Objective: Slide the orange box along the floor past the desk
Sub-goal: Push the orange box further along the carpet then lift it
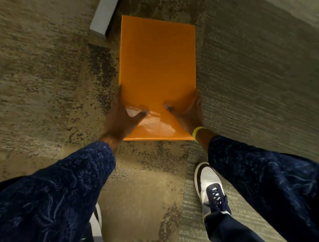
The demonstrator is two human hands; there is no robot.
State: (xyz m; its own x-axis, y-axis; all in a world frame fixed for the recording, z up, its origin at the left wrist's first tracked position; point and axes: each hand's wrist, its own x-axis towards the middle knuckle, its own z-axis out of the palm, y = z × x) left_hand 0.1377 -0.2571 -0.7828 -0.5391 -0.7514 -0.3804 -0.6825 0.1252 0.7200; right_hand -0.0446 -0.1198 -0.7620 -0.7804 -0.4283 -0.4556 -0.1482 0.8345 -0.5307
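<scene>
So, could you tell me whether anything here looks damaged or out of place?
Nothing is spilled or broken. The orange box lies flat on the carpet; only its glossy top looks slightly creased near the left hand and right hand.

Box [157,66] on floor [43,74] — bar [105,13] beside its far-left corner

no readable text or labels, orange box [157,66] top plain

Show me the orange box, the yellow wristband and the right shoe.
orange box [158,69]: head view, middle of its top face.
yellow wristband [196,131]: head view, the band's visible arc on the right wrist.
right shoe [208,181]: head view, its white toe.
</scene>
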